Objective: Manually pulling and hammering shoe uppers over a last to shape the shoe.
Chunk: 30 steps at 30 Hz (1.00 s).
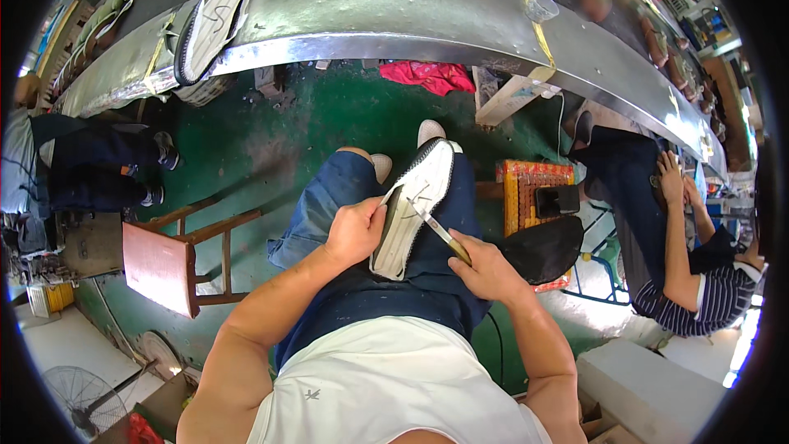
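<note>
Green floor (271, 148) spreads beyond both grips, and past it a long metal surface (394, 12) curves across, carrying a second white shoe (215, 25) far ahead and left of the left grip, and a clear cup (542, 6) far ahead and right of the right grip. Left grip (357, 230) is narrow, thumb and fingers pinched on the left edge of a white shoe (431, 178) with a dark stitched rim. Right grip (483, 266) is closed around the handle of a slim tool (449, 241), whose tip points forward and left over the shoe's middle; whether it touches cannot be told. Between the two grips and reaching ahead of them, the shoe lies over the lap, its long axis running away from the body and leaning slightly right, the black-edged end farthest off. Well left of the left grip stands a wooden stool (160, 267).
</note>
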### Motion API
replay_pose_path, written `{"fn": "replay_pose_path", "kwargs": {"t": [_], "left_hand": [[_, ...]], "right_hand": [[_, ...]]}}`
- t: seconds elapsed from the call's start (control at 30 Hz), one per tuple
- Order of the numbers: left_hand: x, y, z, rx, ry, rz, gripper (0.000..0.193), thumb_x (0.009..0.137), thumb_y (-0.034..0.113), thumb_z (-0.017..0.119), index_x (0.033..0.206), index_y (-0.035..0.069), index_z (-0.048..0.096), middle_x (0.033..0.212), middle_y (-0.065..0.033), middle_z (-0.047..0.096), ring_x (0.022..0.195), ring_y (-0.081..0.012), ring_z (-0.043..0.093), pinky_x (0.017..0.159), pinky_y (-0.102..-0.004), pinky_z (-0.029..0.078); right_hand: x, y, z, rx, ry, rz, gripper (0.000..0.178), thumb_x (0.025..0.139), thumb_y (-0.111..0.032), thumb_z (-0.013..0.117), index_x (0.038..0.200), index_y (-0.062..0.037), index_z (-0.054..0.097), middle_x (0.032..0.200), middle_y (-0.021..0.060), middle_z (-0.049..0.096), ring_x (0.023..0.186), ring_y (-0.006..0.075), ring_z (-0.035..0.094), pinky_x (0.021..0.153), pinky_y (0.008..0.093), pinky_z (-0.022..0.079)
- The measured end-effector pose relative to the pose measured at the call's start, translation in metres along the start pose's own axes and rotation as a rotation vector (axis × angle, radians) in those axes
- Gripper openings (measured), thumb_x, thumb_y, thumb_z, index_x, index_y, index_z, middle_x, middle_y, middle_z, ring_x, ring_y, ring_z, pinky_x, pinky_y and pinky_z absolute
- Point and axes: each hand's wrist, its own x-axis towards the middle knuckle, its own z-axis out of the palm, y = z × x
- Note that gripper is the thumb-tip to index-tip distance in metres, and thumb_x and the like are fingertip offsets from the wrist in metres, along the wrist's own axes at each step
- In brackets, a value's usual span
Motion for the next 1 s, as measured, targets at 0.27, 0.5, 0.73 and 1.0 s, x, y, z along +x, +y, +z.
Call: {"fn": "replay_pose_path", "kwargs": {"t": [0.27, 0.5, 0.73, 1.0], "left_hand": [[-0.007, 0.014, -0.001, 0.140, 0.050, 0.320, 0.013, 0.095, 0.016, 0.063, 0.096, 0.004, 0.068, 0.075, -0.0180, 0.066, 0.070, -0.0391, 0.067, 0.060, -0.0466, 0.052], [0.030, -0.037, 0.033, -1.332, -0.305, -0.474, 0.048, 0.110, 0.041, 0.043, 0.148, 0.012, 0.047, 0.140, -0.0059, 0.058, 0.127, -0.0190, 0.056, 0.110, -0.0349, 0.043], [0.047, -0.041, 0.028, -1.123, -0.383, -0.334, 0.066, 0.107, 0.040, 0.053, 0.161, 0.012, 0.029, 0.148, -0.0041, 0.052, 0.135, -0.0168, 0.049, 0.113, -0.0360, 0.039], [0.046, -0.025, 0.021, -1.168, -0.365, -0.406, 0.076, 0.100, 0.034, 0.066, 0.160, 0.004, 0.028, 0.147, -0.0083, 0.053, 0.132, -0.0182, 0.051, 0.112, -0.0334, 0.040]], "right_hand": [[0.042, -0.058, -0.055, -0.188, -0.399, 0.209, 0.031, 0.096, -0.027, 0.060, 0.102, 0.0038, 0.059, 0.099, 0.0286, 0.067, 0.096, 0.0470, 0.064, 0.084, 0.0544, 0.048], [0.057, -0.041, -0.015, -0.270, -0.263, 0.140, 0.030, 0.098, -0.027, 0.060, 0.102, 0.0033, 0.060, 0.092, 0.0274, 0.068, 0.089, 0.0475, 0.065, 0.080, 0.0545, 0.050], [0.044, -0.004, 0.067, 0.137, 0.156, 0.285, 0.035, 0.096, -0.028, 0.065, 0.117, -0.0009, 0.062, 0.095, 0.0253, 0.069, 0.093, 0.0450, 0.067, 0.082, 0.0477, 0.053], [0.051, -0.006, 0.021, -0.192, 0.357, -0.118, 0.027, 0.098, -0.020, 0.062, 0.117, -0.0001, 0.063, 0.097, 0.0241, 0.071, 0.091, 0.0414, 0.069, 0.084, 0.0441, 0.055]]}}
